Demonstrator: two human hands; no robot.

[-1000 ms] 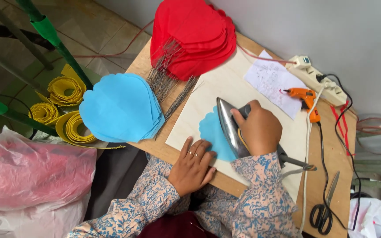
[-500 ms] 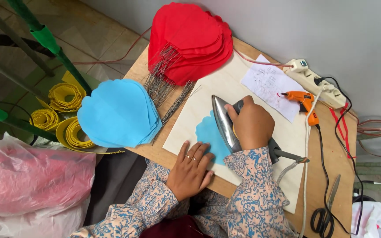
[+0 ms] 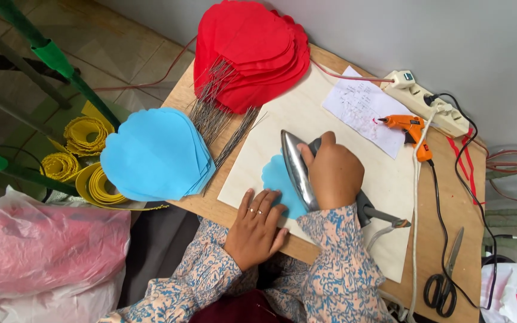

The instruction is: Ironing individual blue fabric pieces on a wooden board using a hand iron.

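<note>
Your right hand (image 3: 335,173) is wrapped tight round the handle of the silver clothes iron (image 3: 295,169), tipped on edge over the single blue scalloped foam petal (image 3: 279,182) on the pale board (image 3: 294,119). Your left hand (image 3: 255,227) lies flat, fingers spread, pinning the petal's near edge, so keep those fingertips clear of the hot plate. Count-wise: one iron, one orange glue gun (image 3: 409,127), one pair of black scissors (image 3: 444,281), three yellow rolls (image 3: 85,134) I think, though they're partly hidden.
</note>
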